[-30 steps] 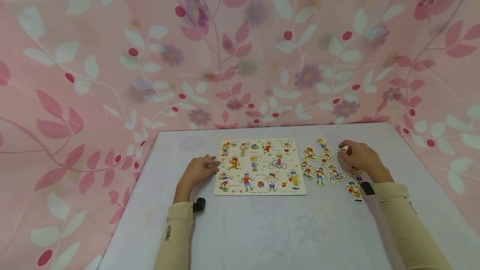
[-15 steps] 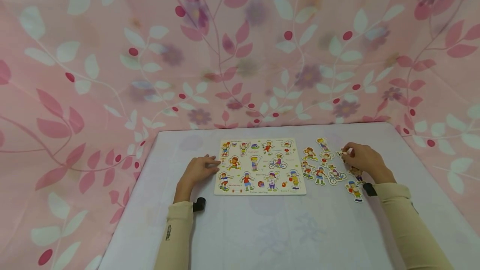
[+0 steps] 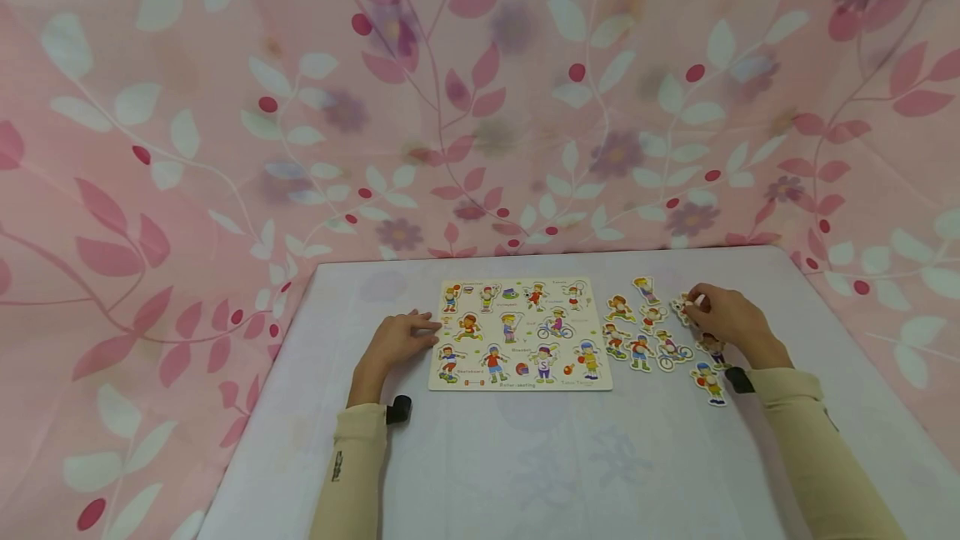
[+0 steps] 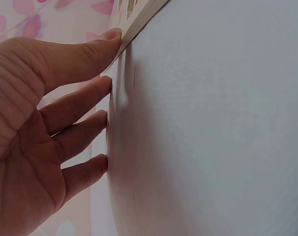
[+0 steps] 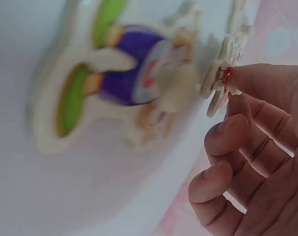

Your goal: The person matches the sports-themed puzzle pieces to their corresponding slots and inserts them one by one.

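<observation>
A pale wooden puzzle board [image 3: 491,388] printed with children playing sports lies flat on the table. At its left edge rests my left hand [image 3: 393,344], fingers loosely spread; in the left wrist view the thumb [image 4: 97,54] touches the board's edge, the other fingertips on the cloth. To the right of the board, my right hand [image 3: 729,319] pinches a small cut-out puzzle piece [image 5: 218,73] between thumb and index finger, by a red part. The remaining fingers curl beneath. Near that wrist lies a puzzle piece in purple clothes [image 5: 124,64], partly under the hand in the head view.
Several loose pieces lie between board and right hand, among them a bicycle piece [image 3: 673,351], a runner piece [image 3: 619,307] and a ball-player piece [image 3: 708,383]. A white cloth covers the table [image 3: 525,465]; a pink floral curtain [image 3: 480,107] hangs behind.
My right hand has shifted slightly right, and more of the piece at its fingertips now shows. The left hand and the board have stayed put.
</observation>
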The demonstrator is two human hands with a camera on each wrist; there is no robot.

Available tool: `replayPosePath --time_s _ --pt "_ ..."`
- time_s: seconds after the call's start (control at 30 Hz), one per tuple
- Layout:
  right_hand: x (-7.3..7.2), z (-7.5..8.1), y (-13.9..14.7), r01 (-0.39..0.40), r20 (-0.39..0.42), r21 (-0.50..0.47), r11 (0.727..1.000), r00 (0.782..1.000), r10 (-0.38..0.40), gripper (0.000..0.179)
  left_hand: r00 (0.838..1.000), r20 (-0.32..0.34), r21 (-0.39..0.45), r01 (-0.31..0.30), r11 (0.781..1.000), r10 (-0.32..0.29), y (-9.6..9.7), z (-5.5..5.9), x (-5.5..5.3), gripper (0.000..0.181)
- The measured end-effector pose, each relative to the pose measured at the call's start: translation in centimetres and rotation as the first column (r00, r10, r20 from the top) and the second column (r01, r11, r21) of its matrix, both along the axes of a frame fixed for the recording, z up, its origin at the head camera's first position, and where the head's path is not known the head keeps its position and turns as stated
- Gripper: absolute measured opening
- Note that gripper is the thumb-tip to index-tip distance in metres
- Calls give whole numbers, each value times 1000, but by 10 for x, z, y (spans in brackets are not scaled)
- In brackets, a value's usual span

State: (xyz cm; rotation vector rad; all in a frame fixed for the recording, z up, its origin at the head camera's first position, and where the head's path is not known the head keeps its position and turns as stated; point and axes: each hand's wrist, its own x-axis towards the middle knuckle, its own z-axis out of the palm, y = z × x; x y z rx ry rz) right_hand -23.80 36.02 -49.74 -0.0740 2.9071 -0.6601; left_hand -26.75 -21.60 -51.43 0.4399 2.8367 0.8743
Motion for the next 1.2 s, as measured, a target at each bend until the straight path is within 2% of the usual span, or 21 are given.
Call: replayPosePath --time_s 0.17,0.47,1.0,1.2 --pt "0 10 -9 -15 -64 5 1000 998 16 32 1000 -11 -2 3 1000 -3 -1 -1 0 29" --pt "3 27 -36 -35 -128 22 999 991 37 29 1000 -3 -7 -1 1000 1 -1 -2 0 29" --pt "4 32 -76 -90 -208 -12 996 974 86 26 1000 6 24 -8 1000 8 0 -2 1 29" --pt "3 36 -89 -95 -209 -38 995 974 85 28 1000 -10 16 -4 1000 4 -1 -4 1 29"
